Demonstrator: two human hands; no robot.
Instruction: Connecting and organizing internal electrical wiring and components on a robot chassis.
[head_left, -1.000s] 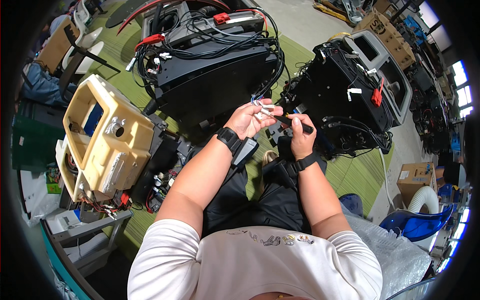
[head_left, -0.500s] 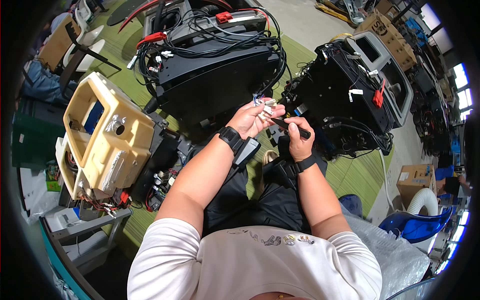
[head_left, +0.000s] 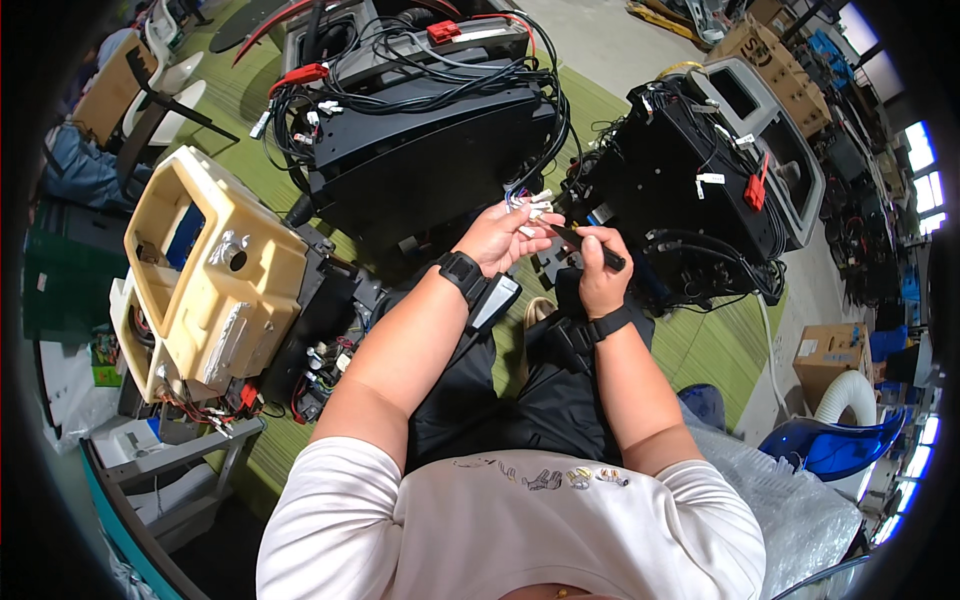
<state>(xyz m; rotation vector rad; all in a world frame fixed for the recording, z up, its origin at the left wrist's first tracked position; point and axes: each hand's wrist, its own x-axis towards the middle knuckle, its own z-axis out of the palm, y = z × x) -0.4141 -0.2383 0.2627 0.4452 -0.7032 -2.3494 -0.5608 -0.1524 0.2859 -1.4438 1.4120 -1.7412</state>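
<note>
My left hand (head_left: pixel 490 240) is closed around a bunch of white wire connectors (head_left: pixel 540 208), whose thin wires run up to the black machine (head_left: pixel 430 140) in front of me. In my right hand (head_left: pixel 602 275) is a black pen-shaped tool (head_left: pixel 612 260), gripped between thumb and fingers. Its narrow end points left at the connectors, close to my left fingertips. I cannot tell whether it touches them. Black cables (head_left: pixel 480 85) and red plugs (head_left: pixel 305 75) lie over the machine's top.
To the right stands a second black machine (head_left: pixel 690 180) with loose cables and a red plug (head_left: pixel 755 192). A cream-coloured housing (head_left: pixel 240 270) stands at left. Bubble wrap (head_left: pixel 790 490) and a blue chair (head_left: pixel 840 448) are at lower right, near a cardboard box (head_left: pixel 828 360).
My right hand has shifted slightly, and the pen-shaped tool's narrow end has moved up and a little right. The connectors in my left hand have turned a little.
</note>
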